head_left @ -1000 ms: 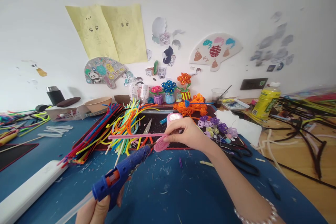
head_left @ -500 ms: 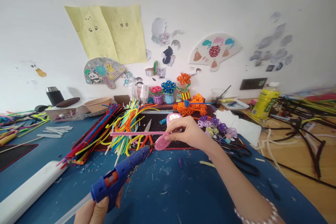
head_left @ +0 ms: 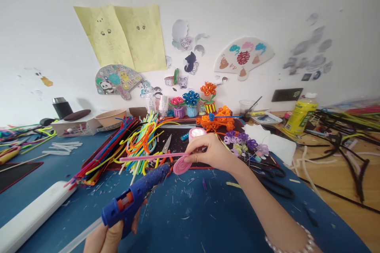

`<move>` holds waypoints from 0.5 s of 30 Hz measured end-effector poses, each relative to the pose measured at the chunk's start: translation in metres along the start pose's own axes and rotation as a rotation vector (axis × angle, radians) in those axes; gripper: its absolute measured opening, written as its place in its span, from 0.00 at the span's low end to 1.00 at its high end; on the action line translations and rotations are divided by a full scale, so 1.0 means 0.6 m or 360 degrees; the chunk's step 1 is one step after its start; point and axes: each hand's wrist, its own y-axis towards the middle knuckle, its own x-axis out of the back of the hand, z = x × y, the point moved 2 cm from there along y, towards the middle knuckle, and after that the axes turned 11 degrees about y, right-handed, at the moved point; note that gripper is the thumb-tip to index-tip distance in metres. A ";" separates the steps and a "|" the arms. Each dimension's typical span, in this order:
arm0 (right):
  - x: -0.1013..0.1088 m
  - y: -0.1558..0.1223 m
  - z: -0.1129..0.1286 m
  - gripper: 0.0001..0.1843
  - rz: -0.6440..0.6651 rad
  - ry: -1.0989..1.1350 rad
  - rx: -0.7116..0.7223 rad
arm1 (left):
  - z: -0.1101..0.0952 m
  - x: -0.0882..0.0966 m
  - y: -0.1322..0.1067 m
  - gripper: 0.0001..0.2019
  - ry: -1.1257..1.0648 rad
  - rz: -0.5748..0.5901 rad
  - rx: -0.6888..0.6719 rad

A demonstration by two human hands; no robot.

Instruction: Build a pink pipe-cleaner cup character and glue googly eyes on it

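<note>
In the head view, the left hand [head_left: 111, 234] has its grip closed around a blue plastic glue gun [head_left: 135, 197], a translucent glue stick [head_left: 81, 235] jutting from its rear. The right hand's [head_left: 210, 152] grip pinches a flat, fuzzy pink spiral coil [head_left: 181, 166] above the blue-covered desk [head_left: 184, 217]; the nozzle is near its left edge, contact unclear. To glue well, I'd lay a thin bead where strip meets coil and wind snugly in one plane. The spiral face is turned toward the camera; the straight pink tail [head_left: 148, 157] runs lengthwise nearly level, free end pointing left.
</note>
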 end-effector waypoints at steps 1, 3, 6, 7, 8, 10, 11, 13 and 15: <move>-0.001 0.000 0.000 0.11 0.0001 0.0008 0.0003 | 0.003 -0.001 -0.001 0.20 -0.0001 -0.0019 -0.0017; -0.002 -0.001 0.000 0.10 0.0002 0.0025 0.0011 | 0.006 -0.007 -0.003 0.21 -0.0006 -0.0064 -0.0048; -0.002 -0.001 0.000 0.10 0.0004 0.0030 0.0031 | 0.002 -0.018 -0.011 0.24 0.0103 -0.0185 -0.0100; -0.002 -0.001 0.000 0.10 0.0007 0.0026 0.0037 | -0.002 -0.022 -0.015 0.25 0.0187 -0.0242 -0.0131; -0.001 -0.001 0.000 0.10 0.0008 0.0021 0.0040 | -0.007 -0.026 -0.020 0.25 0.0285 -0.0297 -0.0170; -0.001 -0.001 0.000 0.10 0.0006 0.0011 0.0037 | -0.018 -0.033 -0.030 0.25 0.0469 -0.0372 -0.0249; 0.000 -0.001 0.000 0.10 0.0005 0.0005 0.0033 | -0.022 -0.035 -0.036 0.25 0.0532 -0.0386 -0.0276; 0.000 0.000 -0.001 0.11 0.0000 0.0001 0.0021 | -0.029 -0.038 -0.046 0.25 0.0586 -0.0380 -0.0295; 0.001 0.000 -0.001 0.12 -0.0001 0.0004 0.0020 | -0.032 -0.037 -0.055 0.24 0.0609 -0.0372 -0.0302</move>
